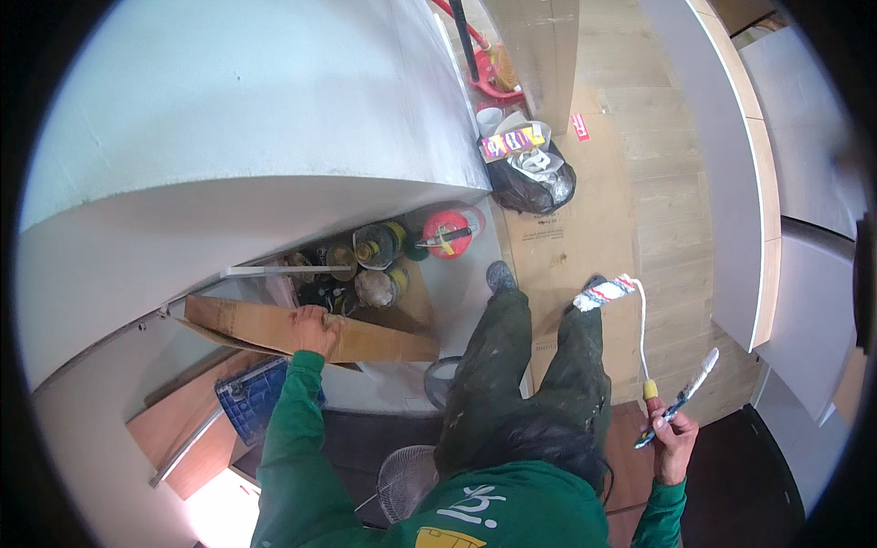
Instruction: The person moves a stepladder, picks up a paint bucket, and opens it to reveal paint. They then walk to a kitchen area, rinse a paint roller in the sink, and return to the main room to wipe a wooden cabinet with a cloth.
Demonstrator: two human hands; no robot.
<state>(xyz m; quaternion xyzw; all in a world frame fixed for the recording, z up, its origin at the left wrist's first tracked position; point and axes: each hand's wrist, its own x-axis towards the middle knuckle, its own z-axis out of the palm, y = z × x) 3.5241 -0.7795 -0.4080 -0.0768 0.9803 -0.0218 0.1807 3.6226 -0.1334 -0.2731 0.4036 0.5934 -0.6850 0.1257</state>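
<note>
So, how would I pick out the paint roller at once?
From the person's green top, follow the right sleeve out to the right grip. The paint roller extends from it on a bent white rod. Unlike the white-tipped tool beside it, it ends in a fluffy, striped head.

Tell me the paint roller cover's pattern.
The roller cover is white with red and blue stripes, clearest in the head view.
</note>
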